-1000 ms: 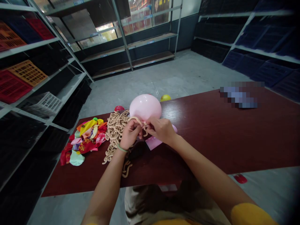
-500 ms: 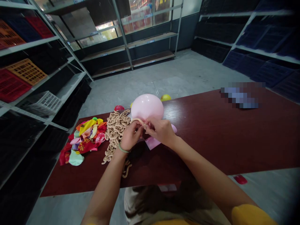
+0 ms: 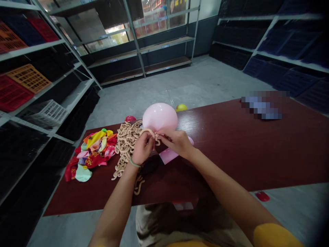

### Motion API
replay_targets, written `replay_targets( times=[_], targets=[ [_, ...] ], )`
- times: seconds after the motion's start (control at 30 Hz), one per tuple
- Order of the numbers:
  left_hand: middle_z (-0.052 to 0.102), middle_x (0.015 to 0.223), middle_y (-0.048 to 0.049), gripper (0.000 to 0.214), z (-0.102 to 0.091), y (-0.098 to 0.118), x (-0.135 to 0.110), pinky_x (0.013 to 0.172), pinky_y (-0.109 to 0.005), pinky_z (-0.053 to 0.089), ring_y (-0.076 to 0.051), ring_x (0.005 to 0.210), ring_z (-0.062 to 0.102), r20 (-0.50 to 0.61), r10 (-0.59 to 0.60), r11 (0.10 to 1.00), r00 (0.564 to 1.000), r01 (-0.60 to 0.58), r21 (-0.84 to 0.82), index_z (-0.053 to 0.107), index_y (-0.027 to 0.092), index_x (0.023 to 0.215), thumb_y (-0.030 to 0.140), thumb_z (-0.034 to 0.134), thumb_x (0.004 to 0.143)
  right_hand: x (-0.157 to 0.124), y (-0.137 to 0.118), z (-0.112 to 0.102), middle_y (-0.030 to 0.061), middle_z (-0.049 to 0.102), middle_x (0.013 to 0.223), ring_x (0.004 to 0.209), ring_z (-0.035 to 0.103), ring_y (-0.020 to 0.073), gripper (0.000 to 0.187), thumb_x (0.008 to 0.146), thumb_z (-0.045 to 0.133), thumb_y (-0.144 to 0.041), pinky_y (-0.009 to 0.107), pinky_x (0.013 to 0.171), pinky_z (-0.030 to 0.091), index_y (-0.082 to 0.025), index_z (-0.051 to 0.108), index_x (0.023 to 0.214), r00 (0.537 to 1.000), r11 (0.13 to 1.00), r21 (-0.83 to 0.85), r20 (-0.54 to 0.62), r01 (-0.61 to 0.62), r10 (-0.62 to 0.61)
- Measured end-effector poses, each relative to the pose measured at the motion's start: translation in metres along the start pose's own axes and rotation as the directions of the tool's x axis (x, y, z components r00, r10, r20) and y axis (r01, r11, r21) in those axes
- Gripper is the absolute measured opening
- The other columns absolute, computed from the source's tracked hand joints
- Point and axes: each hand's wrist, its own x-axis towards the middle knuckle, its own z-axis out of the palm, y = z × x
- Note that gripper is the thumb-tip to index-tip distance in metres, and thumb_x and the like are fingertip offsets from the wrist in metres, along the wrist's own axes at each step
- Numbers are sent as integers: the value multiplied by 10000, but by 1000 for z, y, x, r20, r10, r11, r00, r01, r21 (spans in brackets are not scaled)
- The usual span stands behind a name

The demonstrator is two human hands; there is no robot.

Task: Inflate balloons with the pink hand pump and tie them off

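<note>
An inflated pink balloon (image 3: pixel 159 116) rests at the table's far edge, its neck toward me. A thick, soft beige cord (image 3: pixel 147 131) loops across at the neck, and its short end hangs between my hands. My left hand (image 3: pixel 142 148) is closed, thumb and forefinger pinching the cord just left of the neck. From the other side my right hand (image 3: pixel 177 142) pinches at the neck of the balloon; its fingertips partly cover the spot where cord and balloon meet. Under the right hand lies a flat pink piece (image 3: pixel 168 156).
Left of my hands sit a tangled heap of beige cords (image 3: pixel 125 140) and a pile of limp coloured balloons (image 3: pixel 96 149) on the dark red table (image 3: pixel 231 147). A yellow balloon (image 3: pixel 181 107) shows beyond the far edge. Shelves with crates (image 3: pixel 28 78) stand to the left.
My right fingertips have shifted slightly left and up, toward the balloon's neck. The cord's short end now hangs visible below them. The balloon has moved slightly left.
</note>
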Motion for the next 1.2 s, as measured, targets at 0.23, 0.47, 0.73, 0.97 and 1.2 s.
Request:
replay_targets(
  times=[0.23, 0.47, 0.73, 0.97, 1.2],
  targets=[
    [560, 545, 51, 131, -1, 1, 1, 531, -230, 387, -104, 478, 497, 18, -30, 999, 999, 30, 21, 526, 202, 840, 261, 478, 947, -1, -2, 2, -30, 738, 811, 592, 612, 80, 197, 947, 540, -349, 202, 600, 397, -222, 688, 982, 999, 999, -46, -40, -23, 21],
    [537, 559, 67, 159, 1, 11, 4, 502, -210, 398, -86, 450, 494, 30, -99, 974, 995, 103, -201, 521, 198, 902, 352, 543, 937, -1, 2, 2, -16, 678, 685, 563, 578, 100, 180, 949, 469, -282, 237, 545, 312, -181, 618, 944, 996, 955, -287, -31, 70, -82],
    [531, 589, 62, 204, 2, 8, 6, 474, -197, 406, -81, 456, 503, 9, -133, 944, 991, 129, -305, 511, 200, 896, 387, 589, 915, 2, 2, -4, -19, 612, 615, 545, 533, 101, 147, 924, 455, -230, 265, 554, 271, -179, 557, 832, 978, 849, -503, -33, 161, -205],
    [509, 647, 53, 224, 1, 10, 9, 427, -194, 424, -77, 461, 482, 19, -180, 883, 983, 170, -438, 507, 207, 889, 403, 614, 895, 1, 2, -6, -31, 634, 631, 540, 541, 92, 148, 909, 479, -238, 257, 559, 286, -177, 614, 896, 974, 876, -460, -92, 144, -208],
    [505, 649, 49, 230, -1, 13, 9, 414, -181, 416, -75, 471, 466, 37, -185, 859, 982, 180, -480, 510, 205, 874, 400, 631, 884, 0, -2, -4, -5, 711, 779, 609, 600, 98, 252, 1001, 469, -378, 265, 575, 304, -198, 619, 1092, 987, 896, -421, -16, 139, -161]
  ],
)
